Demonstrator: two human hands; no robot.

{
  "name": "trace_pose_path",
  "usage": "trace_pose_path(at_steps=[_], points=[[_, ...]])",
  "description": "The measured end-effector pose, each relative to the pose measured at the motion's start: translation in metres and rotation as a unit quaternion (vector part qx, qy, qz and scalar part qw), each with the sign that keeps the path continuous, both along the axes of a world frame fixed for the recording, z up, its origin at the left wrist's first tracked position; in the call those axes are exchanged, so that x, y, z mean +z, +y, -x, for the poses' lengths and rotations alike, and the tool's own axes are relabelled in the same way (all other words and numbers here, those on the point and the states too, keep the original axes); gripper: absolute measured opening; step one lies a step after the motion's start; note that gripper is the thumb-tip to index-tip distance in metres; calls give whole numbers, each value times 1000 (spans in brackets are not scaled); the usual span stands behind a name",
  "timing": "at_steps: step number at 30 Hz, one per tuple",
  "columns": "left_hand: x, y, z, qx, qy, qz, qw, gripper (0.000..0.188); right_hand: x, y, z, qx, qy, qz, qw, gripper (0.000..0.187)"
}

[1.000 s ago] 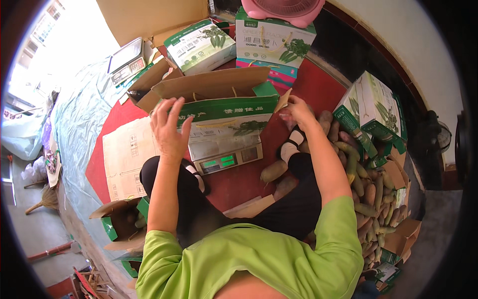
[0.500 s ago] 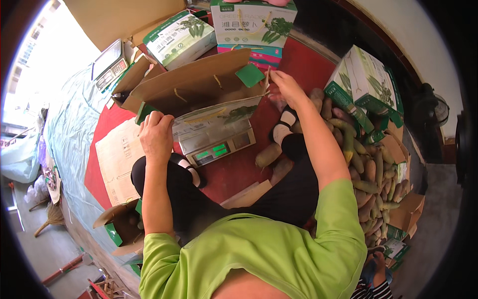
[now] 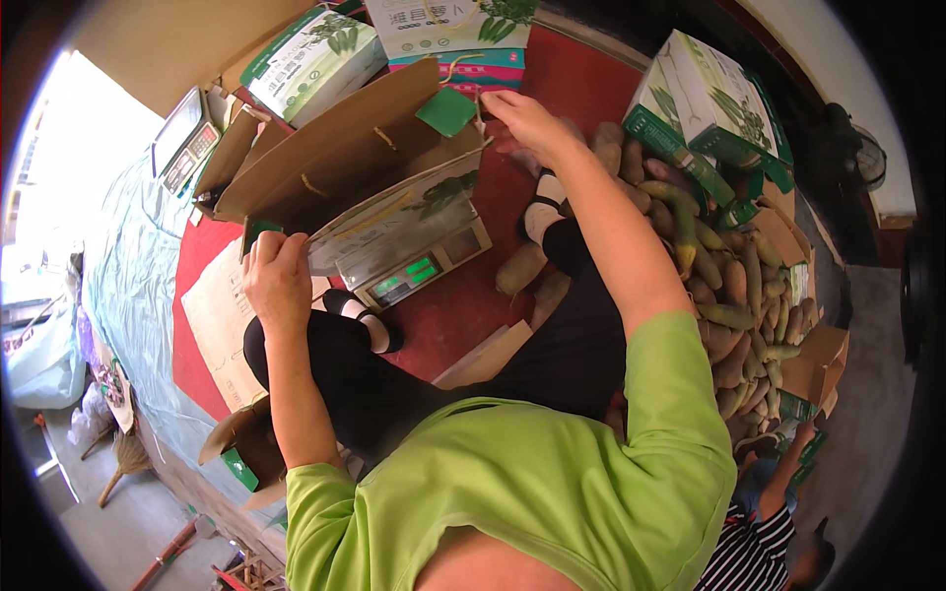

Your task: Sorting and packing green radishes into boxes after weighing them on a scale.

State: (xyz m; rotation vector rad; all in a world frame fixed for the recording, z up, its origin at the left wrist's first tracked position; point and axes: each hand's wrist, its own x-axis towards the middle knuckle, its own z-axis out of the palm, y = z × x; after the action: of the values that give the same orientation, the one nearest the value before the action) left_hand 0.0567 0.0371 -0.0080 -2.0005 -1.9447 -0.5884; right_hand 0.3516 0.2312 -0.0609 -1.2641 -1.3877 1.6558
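Left hand (image 3: pixel 277 281) is pinching the open box (image 3: pixel 345 153) by its edge at 8 o'clock, right hand (image 3: pixel 524 120) is pinching it at 2. Lit scale (image 3: pixel 426 272) is peeking out at 5.

The red floor covering (image 3: pixel 443 333) bears a digital scale (image 3: pixel 426 273), a flat cardboard sheet (image 3: pixel 219 330) and some radishes (image 3: pixel 520 269).

The left hand (image 3: pixel 276 281) is gripping the left end of an open, brown-lined cardboard carton (image 3: pixel 345 143), and the right hand (image 3: pixel 527 123) is pinching the edge at its right end. Between the hands, nearer the body, a silver scale with green-lit digits (image 3: pixel 419 276) is showing beneath the carton. Right of the right hand, long greenish root vegetables (image 3: pixel 714 271) are lying heaped; left of the left hand, a brown cardboard sheet (image 3: pixel 215 320) is lying flat.
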Motion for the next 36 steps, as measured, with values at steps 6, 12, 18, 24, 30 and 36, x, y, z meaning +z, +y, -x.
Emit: trace_pose_path(at_steps=[6, 12, 18, 24, 30, 36], points=[[-3, 3, 2, 1, -2, 19, 1000, 11, 8, 3, -7, 12, -34, -5, 999, 48], [-2, 4, 0, 34, -28, 65, 997, 28, 64, 4, -33, 22, 42, -63, 997, 38], [-5, 7, 0, 56, -47, 81, 994, 24, 92, -19, -108, -88, 39, -93, 991, 34], [-8, 10, 2, 53, -20, 97, 994, 18, -15, -94, -209, -243, -80, 28, 966, 33], [-18, 11, 5, 57, 11, 91, 994, 16, -202, -255, -262, -247, -263, 188, 913, 14], [-23, 11, 7, 47, 24, 82, 995, 16, -285, -383, -238, 310, -588, 78, 743, 10]])
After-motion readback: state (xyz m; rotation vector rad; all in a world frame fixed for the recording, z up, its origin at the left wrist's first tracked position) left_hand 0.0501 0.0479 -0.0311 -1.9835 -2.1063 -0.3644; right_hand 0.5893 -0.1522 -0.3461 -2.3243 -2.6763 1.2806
